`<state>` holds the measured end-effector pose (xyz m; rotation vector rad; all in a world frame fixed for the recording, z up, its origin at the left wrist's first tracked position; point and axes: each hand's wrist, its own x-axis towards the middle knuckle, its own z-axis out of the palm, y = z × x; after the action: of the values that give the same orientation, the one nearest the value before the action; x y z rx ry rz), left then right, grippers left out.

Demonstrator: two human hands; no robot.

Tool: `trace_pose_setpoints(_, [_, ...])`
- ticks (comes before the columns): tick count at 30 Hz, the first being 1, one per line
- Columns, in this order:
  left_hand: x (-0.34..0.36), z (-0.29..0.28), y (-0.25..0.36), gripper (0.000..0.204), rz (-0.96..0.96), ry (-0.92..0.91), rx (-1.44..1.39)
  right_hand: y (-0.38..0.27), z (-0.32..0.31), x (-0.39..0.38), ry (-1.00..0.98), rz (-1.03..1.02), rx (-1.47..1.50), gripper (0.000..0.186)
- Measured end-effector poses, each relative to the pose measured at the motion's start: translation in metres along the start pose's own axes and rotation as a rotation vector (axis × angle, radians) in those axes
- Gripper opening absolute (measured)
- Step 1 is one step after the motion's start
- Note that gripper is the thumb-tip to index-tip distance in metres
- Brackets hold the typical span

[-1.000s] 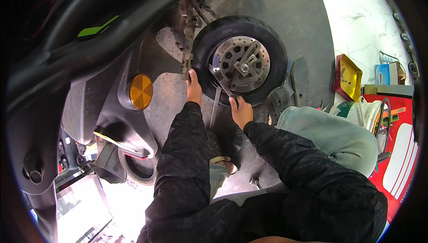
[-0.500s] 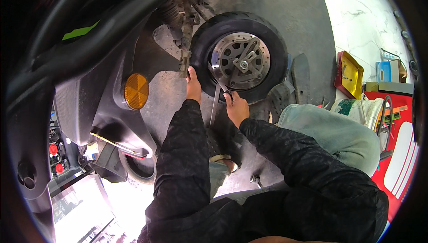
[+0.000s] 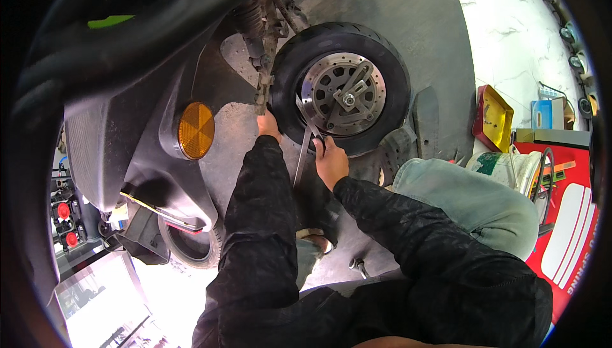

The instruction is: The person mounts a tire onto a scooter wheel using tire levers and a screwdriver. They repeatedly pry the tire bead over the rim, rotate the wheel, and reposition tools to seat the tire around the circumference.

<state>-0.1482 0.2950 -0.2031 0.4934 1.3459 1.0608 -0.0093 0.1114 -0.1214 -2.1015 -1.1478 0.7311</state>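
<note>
A black-tyred wheel (image 3: 394,102) lies on its side on the floor, its brake disc (image 3: 376,103) facing up. A slotted metal clamp tool (image 3: 357,85) sits over the hub, with a nut at its middle. My right hand (image 3: 332,163) is closed around the dark-handled end of a tyre lever (image 3: 310,118), whose metal blade reaches in between tyre and rim. A second flat metal lever (image 3: 301,158) slants out from the near-left rim, beside that hand. My left hand (image 3: 269,125) is at the tyre's left edge, below the fork end (image 3: 262,93); its fingers are hidden.
A scooter body with an orange reflector (image 3: 196,131) stands close on the left. A grey-black panel (image 3: 426,121) lies right of the wheel. Farther right are a red-and-yellow tray (image 3: 495,117), a white bucket (image 3: 503,168) and a red box (image 3: 554,246). Another tyre (image 3: 213,246) is at lower left.
My left hand has shifted slightly down and left, its thumb now out of sight. My right hand has moved a little left and down with the lever. The whole view has shifted slightly.
</note>
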Motion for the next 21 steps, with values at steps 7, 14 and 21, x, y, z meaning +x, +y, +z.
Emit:
trace_pose_setpoints(7, [-0.008, 0.007, 0.010, 0.078, 0.024, 0.005, 0.047, -0.017, 0.001, -0.008, -0.027, 0.042, 0.006, 0.036])
trace_pose_setpoints(14, [0.002, -0.001, -0.003, 0.078, 0.111, 0.025, 0.178, -0.063, -0.036, -0.001, -0.262, 0.049, 0.013, 0.036])
trace_pose_setpoints(21, [0.032, -0.008, -0.031, 0.064, 0.085, 0.088, 0.347, -0.070, -0.047, 0.045, -0.796, 0.564, 1.095, 0.028])
